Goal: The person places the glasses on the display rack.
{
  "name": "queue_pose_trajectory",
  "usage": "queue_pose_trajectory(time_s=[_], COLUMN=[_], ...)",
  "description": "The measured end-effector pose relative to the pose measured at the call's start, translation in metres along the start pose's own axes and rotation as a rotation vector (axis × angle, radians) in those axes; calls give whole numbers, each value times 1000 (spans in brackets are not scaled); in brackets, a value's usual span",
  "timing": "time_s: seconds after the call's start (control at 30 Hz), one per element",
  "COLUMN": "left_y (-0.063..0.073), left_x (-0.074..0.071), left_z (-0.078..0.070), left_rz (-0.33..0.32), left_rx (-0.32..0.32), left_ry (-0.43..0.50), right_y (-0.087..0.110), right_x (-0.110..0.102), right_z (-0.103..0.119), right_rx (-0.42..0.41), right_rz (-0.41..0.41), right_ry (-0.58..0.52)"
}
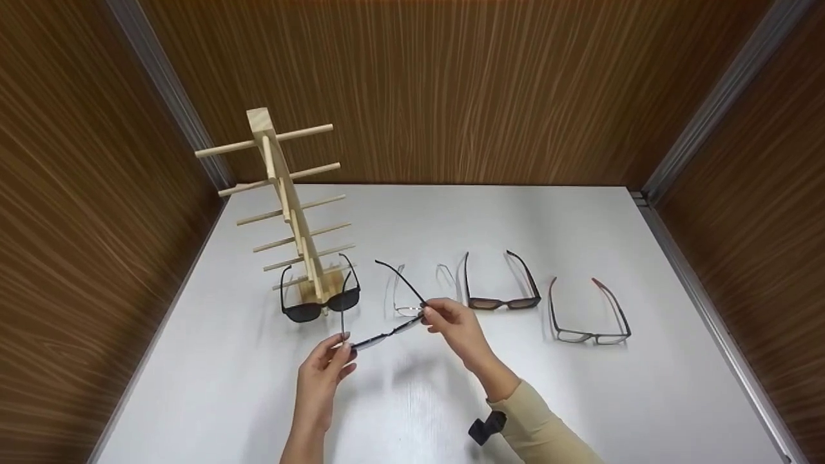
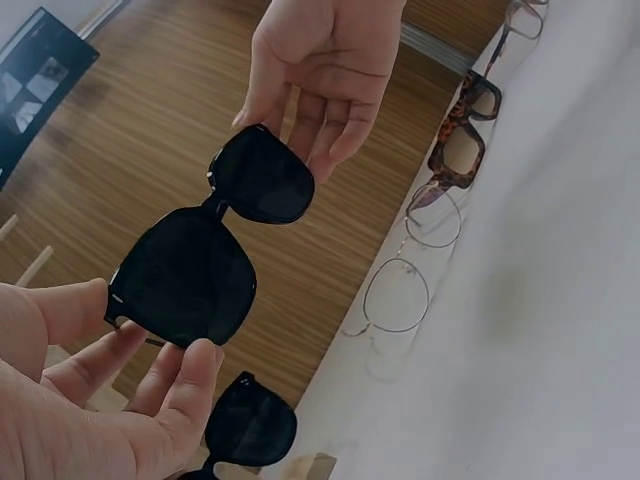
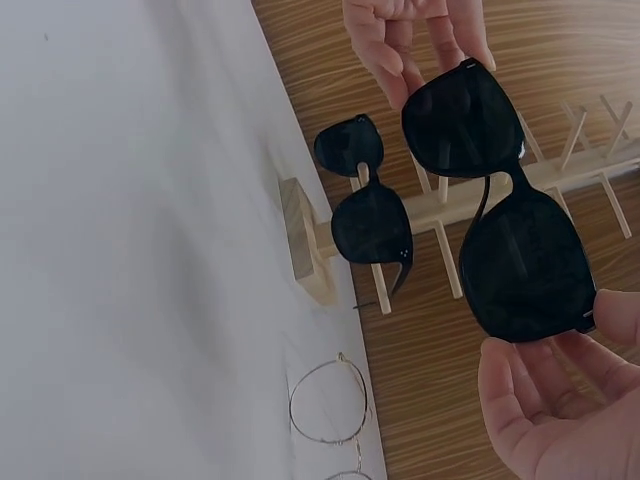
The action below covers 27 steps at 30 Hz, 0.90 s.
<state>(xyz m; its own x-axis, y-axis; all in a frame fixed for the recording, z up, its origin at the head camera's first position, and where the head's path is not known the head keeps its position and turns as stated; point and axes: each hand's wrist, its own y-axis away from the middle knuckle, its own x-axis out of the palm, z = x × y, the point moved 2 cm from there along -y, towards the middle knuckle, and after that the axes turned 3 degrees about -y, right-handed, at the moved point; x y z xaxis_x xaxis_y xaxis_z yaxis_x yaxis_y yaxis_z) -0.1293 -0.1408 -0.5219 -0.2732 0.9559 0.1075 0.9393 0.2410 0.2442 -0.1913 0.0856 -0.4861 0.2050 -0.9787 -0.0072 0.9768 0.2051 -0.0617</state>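
Observation:
Both hands hold one pair of black sunglasses (image 1: 372, 341), temples unfolded, above the white table. My left hand (image 1: 322, 374) pinches the frame at one outer corner between thumb and fingers. At the opposite corner, my right hand (image 1: 459, 332) grips the frame the same way. In the left wrist view the two dark lenses (image 2: 185, 275) face the camera. Just beyond the left hand, a second pair of black sunglasses (image 1: 304, 313) sits low on the wooden display rack (image 1: 291, 193). Thin wire-rimmed glasses (image 1: 408, 312) lie partly hidden behind the right hand.
Tortoiseshell sunglasses (image 1: 486, 303) and dark-framed glasses (image 1: 573, 335) with reddish temple tips lie on the table (image 1: 657, 386) to the right. The rack's pegs stick out on both sides, above the second pair. Wood-grain panels (image 1: 451, 96) enclose the back and sides.

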Motion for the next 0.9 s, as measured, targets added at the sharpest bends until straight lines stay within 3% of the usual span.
queue_pose_trajectory(time_s=[0.4, 0.73, 0.9], left_y=[1, 1, -1], left_x=[-19, -32, -38], left_z=[-7, -18, -23], left_rz=[-65, -100, -131], left_rx=[25, 67, 71], left_ry=[31, 57, 25], right_y=[-11, -23, -28], right_x=[19, 36, 45], right_z=[4, 14, 18], right_rx=[-18, -64, -77], right_rz=[88, 117, 124], right_ry=[3, 38, 39])
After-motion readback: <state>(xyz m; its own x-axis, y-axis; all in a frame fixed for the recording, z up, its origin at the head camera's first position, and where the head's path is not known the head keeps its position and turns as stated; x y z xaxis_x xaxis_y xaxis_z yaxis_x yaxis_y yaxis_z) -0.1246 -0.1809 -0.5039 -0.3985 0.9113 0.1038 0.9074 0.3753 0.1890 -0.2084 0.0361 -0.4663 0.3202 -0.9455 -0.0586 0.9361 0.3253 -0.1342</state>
